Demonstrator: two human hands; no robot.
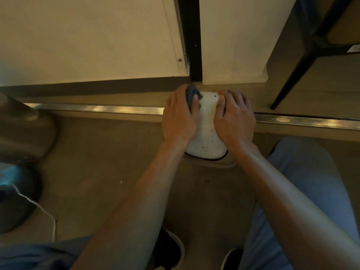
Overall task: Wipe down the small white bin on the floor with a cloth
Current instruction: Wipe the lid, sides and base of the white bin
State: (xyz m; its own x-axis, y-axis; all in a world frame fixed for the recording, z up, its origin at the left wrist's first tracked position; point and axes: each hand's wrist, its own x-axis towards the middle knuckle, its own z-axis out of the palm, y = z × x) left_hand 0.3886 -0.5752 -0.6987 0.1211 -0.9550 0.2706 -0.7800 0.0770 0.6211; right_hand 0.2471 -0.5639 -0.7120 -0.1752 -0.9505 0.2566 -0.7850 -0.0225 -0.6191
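Observation:
A small white bin [206, 133] stands on the floor between my two hands, its lid speckled with dark spots. My left hand [179, 117] grips a dark blue-grey cloth [191, 94] and presses it against the bin's far left side. My right hand [234, 117] lies on the bin's right side with its fingers curled over the far edge, holding the bin. Both hands hide the bin's sides.
A metal floor strip [97, 109] runs left to right under the bin. White cabinet panels [93, 39] with a black gap rise beyond. A black chair leg [292, 75] stands at right. A dark rounded object with a white cord [37, 203] sits at left. My shoes [173, 248] are below.

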